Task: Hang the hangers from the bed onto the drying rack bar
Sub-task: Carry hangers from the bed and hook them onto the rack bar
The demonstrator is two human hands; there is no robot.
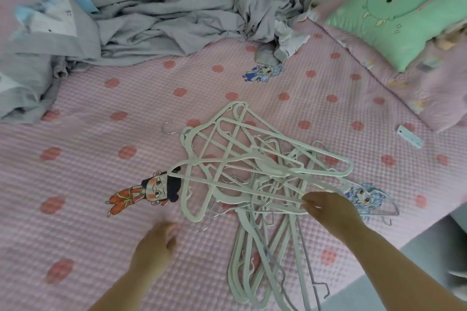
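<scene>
**Bed** (pixel 126 134): carried everything. It had a pink waffle-textured cover with darker dots and printed cartoon figures.

**Grey clothing** (pixel 164 23): a soft, crumpled heap toward the far edge.

**Green pillow** (pixel 394 15): plump, lay at the far right corner.

**Hangers** (pixel 252 171): a tangled pile of pale, thin plastic frames with slim wire hooks. It lay right of the bed's middle and reached the near edge. Judged light, stiff and prone to snagging hook-in-frame, so best gathered by the necks or hooks.

**Right grip** (pixel 328 207): pinched a hanger bar at the pile's right side.

**Left grip** (pixel 154 245): released, loosely curled, held nothing, just left of the pile.

**White tag** (pixel 409 136): small and flat, near the right edge.
</scene>
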